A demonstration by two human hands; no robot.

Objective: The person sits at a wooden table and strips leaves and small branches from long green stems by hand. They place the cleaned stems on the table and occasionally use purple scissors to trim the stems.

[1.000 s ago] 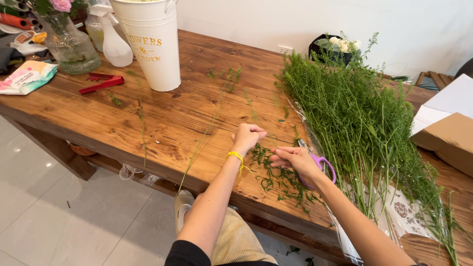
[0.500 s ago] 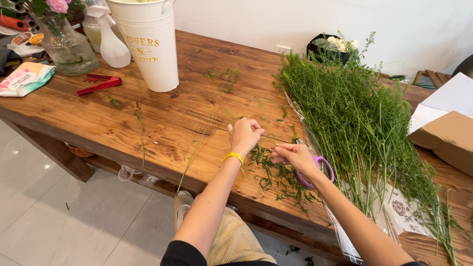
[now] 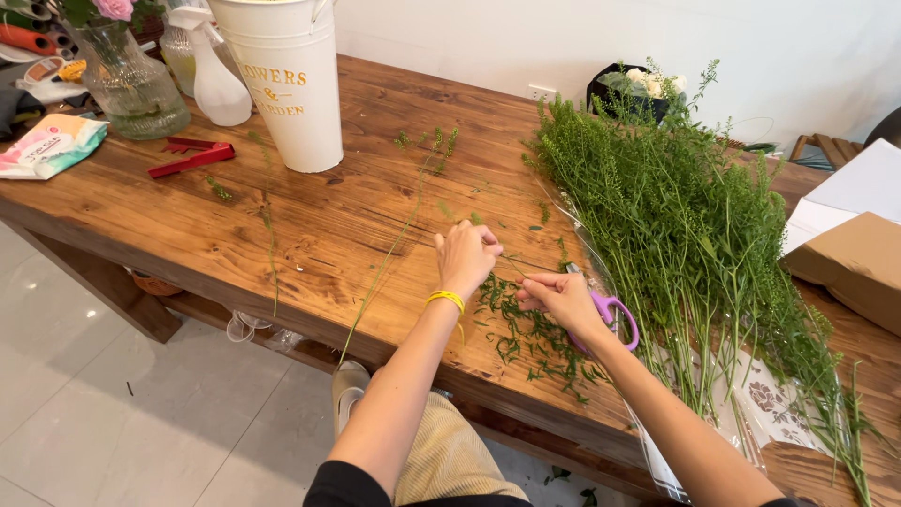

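Observation:
My left hand (image 3: pixel 465 256), with a yellow band at the wrist, pinches a thin green stem (image 3: pixel 514 260) just above the wooden table (image 3: pixel 310 225). My right hand (image 3: pixel 561 300) holds purple-handled scissors (image 3: pixel 615 314) and touches the same stem's other end. Green trimmings (image 3: pixel 530 333) lie scattered under both hands near the front edge. A long bare stem (image 3: pixel 380 272) lies to the left of my left hand. A large bunch of feathery greenery (image 3: pixel 685 225) on clear wrapping lies just right of my right hand.
A tall white metal bucket (image 3: pixel 282 80) stands at the back left, with a spray bottle (image 3: pixel 216 80), a glass vase with a pink flower (image 3: pixel 131 84), red pruners (image 3: pixel 192 158) and a packet (image 3: pixel 52 145). Cardboard boxes (image 3: pixel 854 258) sit far right.
My left hand has lifted slightly and shifted up the table with the stem; my right hand with the scissors has stayed close beside it.

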